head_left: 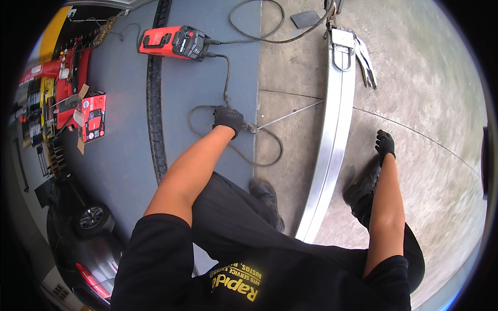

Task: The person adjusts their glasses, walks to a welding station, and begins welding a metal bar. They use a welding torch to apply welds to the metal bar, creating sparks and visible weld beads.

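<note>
My left hand [228, 120] wears a black glove and is closed on a welding electrode holder, its jaw end [250, 127] sticking out to the right. From the jaw a thin welding rod [290, 114] runs to the left edge of a long silver metal beam [332, 129]; whether its tip touches cannot be told. Also gloved, my right hand [385, 145] is right of the beam near my right boot, fingers curled, nothing visible in them. At the beam's far end are a metal U-shaped loop [342, 61] and locking pliers [365, 62].
A red and black welding machine [174, 42] sits far left, its cable [228, 78] looping across the floor. A dark flat piece [305, 19] lies beyond. A black slotted strip [155, 98] crosses the blue floor. A red carton [93, 116] and a black car [85, 233] are left.
</note>
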Available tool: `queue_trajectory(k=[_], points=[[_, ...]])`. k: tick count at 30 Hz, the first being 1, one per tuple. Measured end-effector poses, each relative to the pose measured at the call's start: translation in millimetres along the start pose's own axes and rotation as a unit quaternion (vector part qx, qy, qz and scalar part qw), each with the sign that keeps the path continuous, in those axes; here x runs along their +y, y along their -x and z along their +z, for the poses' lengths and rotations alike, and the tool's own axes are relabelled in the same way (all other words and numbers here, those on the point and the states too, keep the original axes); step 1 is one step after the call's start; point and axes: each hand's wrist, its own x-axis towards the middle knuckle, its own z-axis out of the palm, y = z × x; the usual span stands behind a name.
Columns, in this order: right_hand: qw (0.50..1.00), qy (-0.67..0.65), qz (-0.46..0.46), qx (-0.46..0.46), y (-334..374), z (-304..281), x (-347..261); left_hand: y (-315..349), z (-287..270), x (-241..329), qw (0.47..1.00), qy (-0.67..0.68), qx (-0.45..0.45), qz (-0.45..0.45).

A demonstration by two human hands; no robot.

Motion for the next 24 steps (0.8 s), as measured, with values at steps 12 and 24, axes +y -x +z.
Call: queue_trajectory(k=[12,24], points=[[0.989,-0.047,-0.119,-0.073,139,54,-119,74,-43,-62,0.971,0.203,0.127,-0.005],[0.804,0.293,-0.102,-0.507,267,160,-171,191,-102,-117,0.951,0.295,0.052,0.076]])
